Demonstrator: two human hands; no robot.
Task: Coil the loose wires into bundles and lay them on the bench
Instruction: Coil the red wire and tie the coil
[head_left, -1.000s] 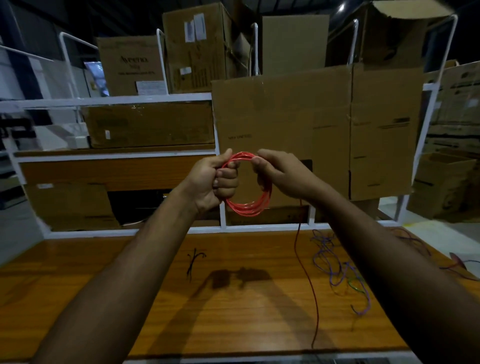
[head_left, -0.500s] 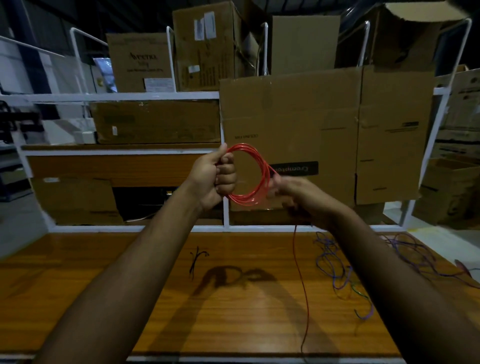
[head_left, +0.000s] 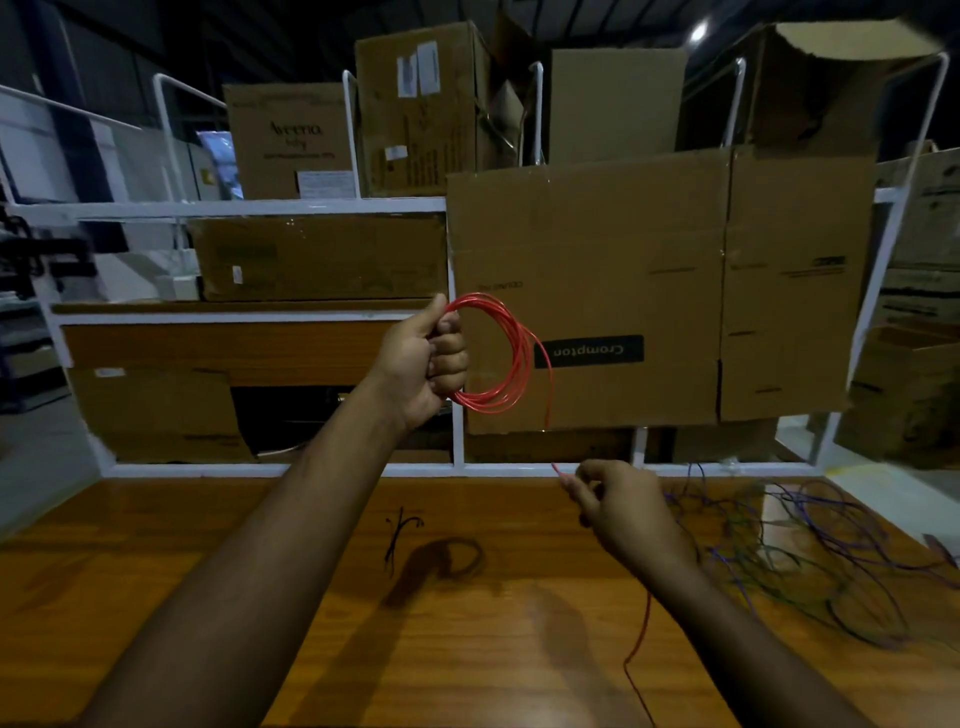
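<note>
Wooden bench (head_left: 260, 597) in the foreground, bearing loose purple wires (head_left: 810, 545) at right and black ties (head_left: 400, 535) near centre. Right hand (head_left: 618, 506), low over the bench, pinches the trailing red strand. Left hand (head_left: 423, 361), raised, grips the red wire coil (head_left: 511, 353). Cardboard boxes (head_left: 649, 249) behind.

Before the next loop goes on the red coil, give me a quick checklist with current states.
1. Left hand gripping the red coil: ok, fingers wrapped round one side of it.
2. Right hand holding the loose strand: ok, pinched near the fingertips.
3. Loops lying together: ok, though one outer turn sits a little wide.
4. Strand free of the purple wires: cannot tell, they lie close beside it.
5. Remaining strand length: cannot tell, it runs off the bench edge.
</note>
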